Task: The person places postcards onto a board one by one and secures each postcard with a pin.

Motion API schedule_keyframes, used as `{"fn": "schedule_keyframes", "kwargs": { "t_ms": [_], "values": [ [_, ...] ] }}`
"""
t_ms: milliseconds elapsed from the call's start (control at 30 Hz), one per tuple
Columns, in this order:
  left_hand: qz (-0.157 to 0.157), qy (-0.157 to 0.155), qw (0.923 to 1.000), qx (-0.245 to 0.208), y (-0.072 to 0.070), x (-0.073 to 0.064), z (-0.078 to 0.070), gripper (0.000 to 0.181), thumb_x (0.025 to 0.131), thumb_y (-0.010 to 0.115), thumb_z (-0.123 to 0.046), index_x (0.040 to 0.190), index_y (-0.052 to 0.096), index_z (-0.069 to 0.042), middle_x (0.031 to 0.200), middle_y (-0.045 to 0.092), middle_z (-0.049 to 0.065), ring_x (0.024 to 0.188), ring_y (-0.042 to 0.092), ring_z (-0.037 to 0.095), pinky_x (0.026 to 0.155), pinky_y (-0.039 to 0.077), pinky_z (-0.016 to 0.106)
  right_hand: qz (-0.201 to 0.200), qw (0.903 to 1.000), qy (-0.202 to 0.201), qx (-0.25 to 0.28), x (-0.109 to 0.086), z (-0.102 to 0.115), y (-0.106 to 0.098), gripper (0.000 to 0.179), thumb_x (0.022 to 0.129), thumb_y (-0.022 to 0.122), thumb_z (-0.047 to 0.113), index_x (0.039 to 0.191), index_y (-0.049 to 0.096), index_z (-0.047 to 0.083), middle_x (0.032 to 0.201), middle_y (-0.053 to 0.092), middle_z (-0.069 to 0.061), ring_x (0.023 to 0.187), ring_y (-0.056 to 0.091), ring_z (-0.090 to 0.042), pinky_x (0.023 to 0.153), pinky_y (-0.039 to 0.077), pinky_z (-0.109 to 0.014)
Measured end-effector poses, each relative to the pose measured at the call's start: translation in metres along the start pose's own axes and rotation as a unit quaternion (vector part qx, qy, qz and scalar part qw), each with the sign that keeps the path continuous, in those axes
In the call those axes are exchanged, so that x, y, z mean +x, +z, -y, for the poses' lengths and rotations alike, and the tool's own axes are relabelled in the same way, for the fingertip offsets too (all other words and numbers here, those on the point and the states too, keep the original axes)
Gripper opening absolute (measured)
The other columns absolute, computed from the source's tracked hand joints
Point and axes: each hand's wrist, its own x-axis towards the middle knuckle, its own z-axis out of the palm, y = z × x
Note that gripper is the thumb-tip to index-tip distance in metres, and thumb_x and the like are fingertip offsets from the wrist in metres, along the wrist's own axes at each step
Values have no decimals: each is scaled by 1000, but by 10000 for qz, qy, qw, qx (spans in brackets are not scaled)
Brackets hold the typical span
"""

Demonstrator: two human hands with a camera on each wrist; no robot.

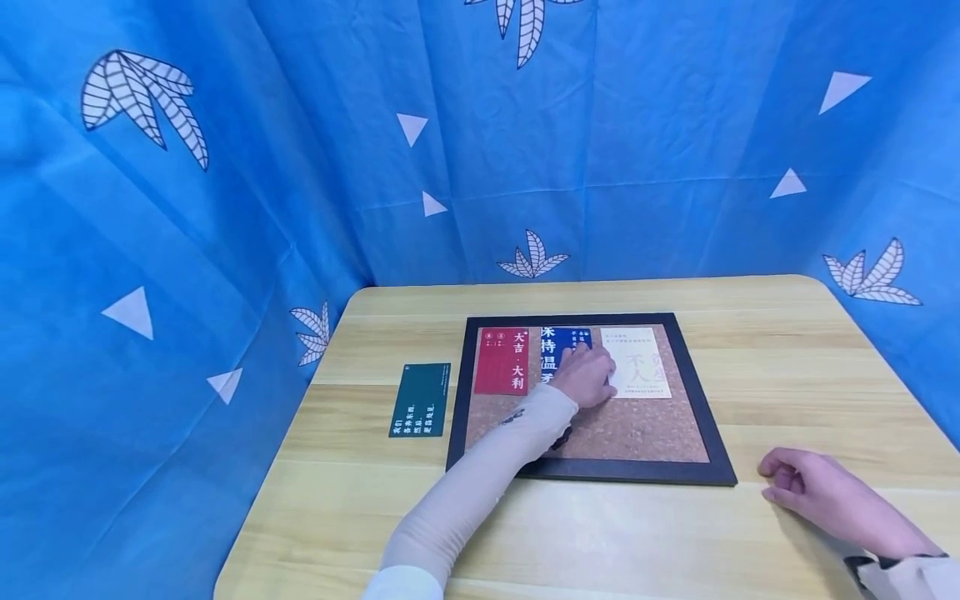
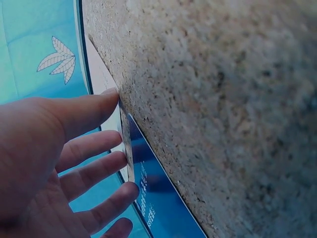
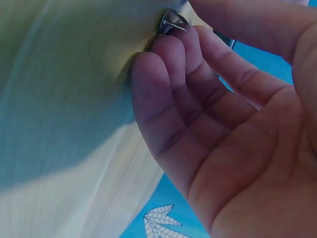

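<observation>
Steadying, presumably, the blue card (image 1: 562, 340) at the far middle of the board (image 1: 637, 429), the left hand (image 1: 587, 375) touches unclenched; right of the board, the right hand (image 1: 828, 497) curls beside a tack (image 3: 172, 23), grip unclear.

Blue cloth (image 1: 660, 142), softly creased, hangs behind table (image 1: 795, 358) and along both sides; printed with dark-outlined white leaf clusters (image 1: 116, 87) and plain pale triangles (image 1: 132, 313). Tabletop pale wood-grain, far corners rounded.
</observation>
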Motion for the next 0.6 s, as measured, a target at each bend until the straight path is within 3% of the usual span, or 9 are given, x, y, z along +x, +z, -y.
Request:
{"fn": "schedule_keyframes", "kwargs": {
  "t_ms": [300,467,600],
  "values": [
    [-12,-97,9999,48,2,0,-2,28,93,76,-40,117,77,-26,125,69,-12,104,52,12,85,37,26,-322,9991,-111,-243,-2,-4,3,8,90,72,0,97,70,4,83,65,3,70,47,3,62,46,-22],
    [-1,-25,10000,77,2,2,-3,21,93,77,-39,109,77,-26,112,68,-11,100,52,13,85,39,28,-338,9992,64,-183,-7,-8,2,14,89,77,7,99,69,1,83,64,2,70,48,2,61,45,-22],
    [12,-31,9999,114,2,3,-3,18,93,77,-39,105,77,-26,104,66,-11,98,52,13,84,39,28,-371,9991,37,-201,-9,-12,3,10,89,77,8,93,69,4,79,62,4,67,46,3,60,43,-22]
  ]
}}
